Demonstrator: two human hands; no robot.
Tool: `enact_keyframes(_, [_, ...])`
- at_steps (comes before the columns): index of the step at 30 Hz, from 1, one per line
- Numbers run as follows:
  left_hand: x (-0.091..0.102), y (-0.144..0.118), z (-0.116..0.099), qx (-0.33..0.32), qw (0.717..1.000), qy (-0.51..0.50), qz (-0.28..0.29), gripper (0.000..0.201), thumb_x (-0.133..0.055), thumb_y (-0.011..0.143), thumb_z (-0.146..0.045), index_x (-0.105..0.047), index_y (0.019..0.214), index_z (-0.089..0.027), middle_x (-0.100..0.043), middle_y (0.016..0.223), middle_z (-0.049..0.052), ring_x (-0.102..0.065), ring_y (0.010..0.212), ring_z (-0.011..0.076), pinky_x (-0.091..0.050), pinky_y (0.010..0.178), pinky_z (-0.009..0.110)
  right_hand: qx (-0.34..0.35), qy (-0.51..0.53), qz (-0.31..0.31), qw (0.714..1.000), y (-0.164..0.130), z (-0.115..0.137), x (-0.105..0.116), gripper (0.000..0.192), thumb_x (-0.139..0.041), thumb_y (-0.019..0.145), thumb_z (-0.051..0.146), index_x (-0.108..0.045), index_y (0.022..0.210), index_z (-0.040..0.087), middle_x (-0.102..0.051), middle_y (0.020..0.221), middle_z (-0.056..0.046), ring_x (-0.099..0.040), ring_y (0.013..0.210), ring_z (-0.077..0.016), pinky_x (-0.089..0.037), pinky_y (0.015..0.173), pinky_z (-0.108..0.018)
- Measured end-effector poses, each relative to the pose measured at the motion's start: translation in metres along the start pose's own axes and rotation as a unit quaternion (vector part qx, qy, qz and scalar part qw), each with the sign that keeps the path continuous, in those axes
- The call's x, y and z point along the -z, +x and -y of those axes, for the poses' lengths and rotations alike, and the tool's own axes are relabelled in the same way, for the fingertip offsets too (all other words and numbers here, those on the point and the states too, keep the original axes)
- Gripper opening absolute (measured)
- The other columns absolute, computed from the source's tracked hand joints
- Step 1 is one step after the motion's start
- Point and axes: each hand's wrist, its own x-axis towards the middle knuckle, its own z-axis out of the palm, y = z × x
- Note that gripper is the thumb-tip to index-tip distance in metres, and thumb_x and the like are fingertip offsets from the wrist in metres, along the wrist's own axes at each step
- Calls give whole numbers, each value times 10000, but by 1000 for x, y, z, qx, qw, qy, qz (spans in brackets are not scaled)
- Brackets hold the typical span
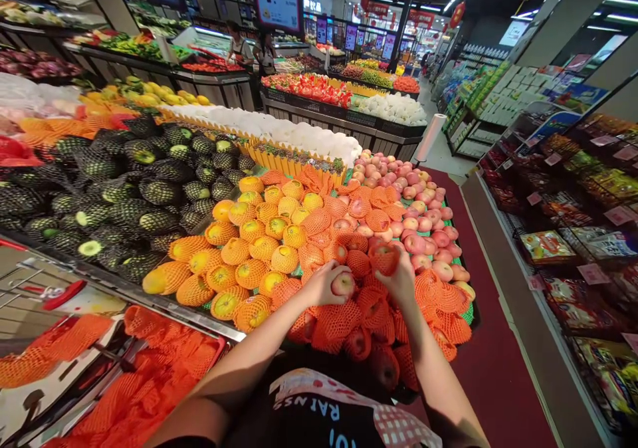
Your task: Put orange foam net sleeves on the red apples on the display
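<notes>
My left hand [319, 284] is closed around a bare pink-yellow apple [343, 284] over the front of the fruit display. To its right, my right hand [400, 276] grips an orange foam net sleeve [383, 258], bunched between thumb and fingers. Whether fruit sits inside that sleeve I cannot tell. Below and between the hands lie several netted apples [343, 322]. Bare apples [423, 235] are heaped just beyond my right hand, with loose orange foam nets [441, 302] beside my right forearm.
Left of my hands are rows of yellow fruit in foam nets [249, 235], then dark netted melons [144, 189]. A cart [30, 302] with more orange nets [149, 381] stands at lower left. Snack shelves [573, 235] line the right side. A plastic bag roll [431, 137] stands behind the apples.
</notes>
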Motion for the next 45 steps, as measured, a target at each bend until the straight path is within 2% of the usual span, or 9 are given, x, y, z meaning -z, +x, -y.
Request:
enact_keyframes(4, [-2,0,2,-8,1000,0,-2,736,-802,657,-417,-579,1350,-309,-574,1214,47,-605,1119,282,-486,1020,384,19,-37,101,994,-4,-22,-22,767,-667,700,324,-488,1412,99,-553,1376,-220,-556,1228,-396,-454,1033,-585])
enact_keyframes(10, [-1,0,-5,-13,999,51,-13,799,-829,624,-476,-601,1369,-298,-561,1280,79,-593,1142,296,-468,1056,399,61,-20,63,996,-26,-26,-6,886,-700,814,498,-324,1553,185,-379,1602,-188,-300,1506,-389,-290,1184,-648])
enact_keyframes(15, [-11,5,-20,-40,998,34,-27,830,-808,691,-528,-535,1453,-345,-535,1391,74,-571,1222,291,-452,1084,395,52,36,-25,998,-55,-7,26,685,-667,883,440,-434,1489,219,-501,1512,-159,-435,1420,-330,-340,1166,-616])
enact_keyframes(23, [-29,18,-14,-42,993,104,31,860,-757,795,-588,-416,1514,-262,-477,1451,151,-563,1274,334,-460,1078,426,-139,25,-82,986,-134,-20,48,683,-638,855,589,-543,1399,186,-603,1398,-193,-549,1295,-413,-409,1079,-627])
enact_keyframes(26, [-27,18,-11,-56,994,87,41,831,-758,813,-550,-386,1510,-294,-415,1513,132,-559,1295,334,-454,1095,431,-155,24,-89,984,-160,-32,50,674,-634,845,596,-561,1371,180,-640,1346,-200,-572,1275,-430,-415,1071,-635])
enact_keyframes(35, [-34,28,-20,-66,989,117,59,809,-746,843,-412,-346,1535,-284,-420,1530,152,-541,1311,356,-478,1066,469,-220,73,-58,971,-179,-34,26,709,-657,798,630,-565,1347,190,-650,1341,-182,-593,1261,-422,-418,1092,-620])
enact_keyframes(39, [-10,48,-18,-98,993,33,50,740,-741,819,-548,-486,1441,-237,-558,1422,126,-558,1290,313,-474,1084,420,-213,133,-36,967,-184,-16,1,612,-697,803,571,-598,1294,220,-660,1326,-143,-621,1231,-379,-468,1069,-562])
enact_keyframes(42, [32,83,-6,-54,996,-31,-68,404,-604,945,-441,-591,1302,-252,-616,1382,64,-569,1275,217,-455,1102,341,-188,141,-49,971,-188,-9,-8,547,-711,814,527,-616,1262,230,-680,1277,-127,-657,1169,-357,-509,1027,-535])
enact_keyframes(45, [82,128,19,89,974,-48,-205,289,-507,992,-336,-637,1240,-263,-607,1398,52,-534,1317,202,-450,1100,346,-186,139,-80,969,-190,-12,-8,534,-655,859,557,-617,1275,224,-679,1279,-134,-657,1166,-366,-507,1023,-543])
